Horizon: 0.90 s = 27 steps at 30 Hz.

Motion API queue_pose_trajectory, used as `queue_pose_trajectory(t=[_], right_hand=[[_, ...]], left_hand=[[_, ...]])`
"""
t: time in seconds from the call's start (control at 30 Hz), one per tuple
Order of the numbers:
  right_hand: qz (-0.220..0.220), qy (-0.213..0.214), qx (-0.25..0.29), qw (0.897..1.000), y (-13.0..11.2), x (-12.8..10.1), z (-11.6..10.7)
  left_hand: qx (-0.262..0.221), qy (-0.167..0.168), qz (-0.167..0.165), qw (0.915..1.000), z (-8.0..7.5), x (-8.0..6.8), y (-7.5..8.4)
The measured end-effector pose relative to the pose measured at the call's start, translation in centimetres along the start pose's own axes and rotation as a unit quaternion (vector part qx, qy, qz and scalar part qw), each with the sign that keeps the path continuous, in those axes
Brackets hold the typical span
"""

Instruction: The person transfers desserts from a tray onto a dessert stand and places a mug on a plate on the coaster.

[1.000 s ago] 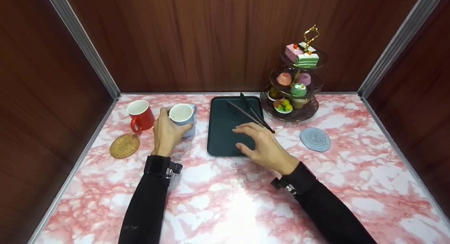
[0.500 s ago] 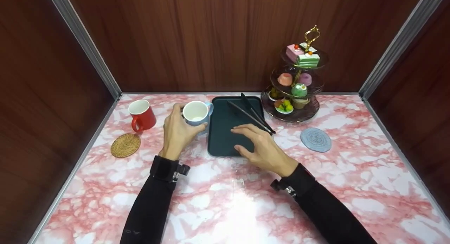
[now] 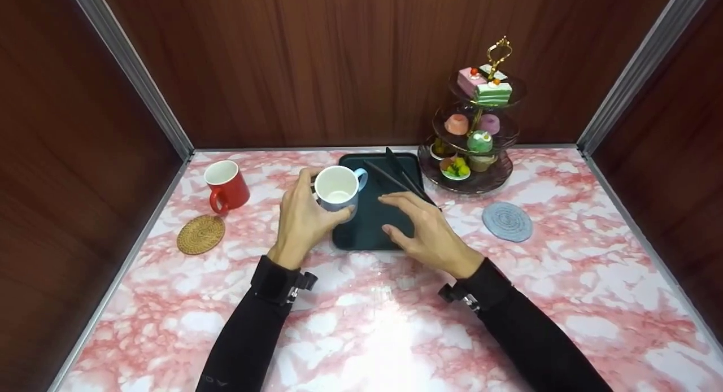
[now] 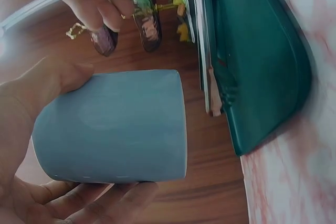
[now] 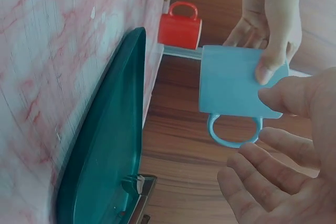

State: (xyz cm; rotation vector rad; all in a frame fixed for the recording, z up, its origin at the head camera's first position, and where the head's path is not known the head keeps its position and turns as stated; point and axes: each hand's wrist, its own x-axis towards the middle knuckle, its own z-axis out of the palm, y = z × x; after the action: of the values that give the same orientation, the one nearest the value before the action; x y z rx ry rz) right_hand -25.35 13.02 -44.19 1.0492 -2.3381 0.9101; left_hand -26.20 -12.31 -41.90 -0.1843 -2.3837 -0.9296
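Blue mug (image 3: 338,190) is gripped by the left hand (image 3: 302,220), thumb and fingers wrapped around its body, and is held clear above the left edge of the dark green tray (image 3: 370,228); its handle points toward the right hand (image 3: 423,231). The right hand hovers over the tray with fingers spread and relaxed, holding nothing. Black tongs (image 3: 404,180) lie diagonally across the tray's far right part. A red mug (image 3: 226,186) stands at the far left beside a woven coaster (image 3: 200,234). A grey coaster (image 3: 507,222) lies right of the tray, near a tiered cake stand (image 3: 477,132).
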Motion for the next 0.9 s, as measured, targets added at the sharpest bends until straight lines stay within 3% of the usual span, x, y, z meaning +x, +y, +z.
queue_pose_trajectory(t=[0.27, 0.57, 0.9], right_hand=[[0.017, 0.021, 0.005, 1.0, 0.5, -0.1, -0.7], [0.055, 0.034, 0.058, 0.996, 0.9, -0.1, -1.6], [0.082, 0.006, 0.123, 0.989, 1.5, -0.2, -2.2]], left_hand=[[-0.013, -0.02, 0.025, 0.9994, 0.7, -0.8, 1.4], [-0.008, -0.039, 0.046, 0.9981, 1.6, -1.7, 2.4], [-0.016, -0.059, 0.061, 0.9963, 2.4, -2.7, 3.5]])
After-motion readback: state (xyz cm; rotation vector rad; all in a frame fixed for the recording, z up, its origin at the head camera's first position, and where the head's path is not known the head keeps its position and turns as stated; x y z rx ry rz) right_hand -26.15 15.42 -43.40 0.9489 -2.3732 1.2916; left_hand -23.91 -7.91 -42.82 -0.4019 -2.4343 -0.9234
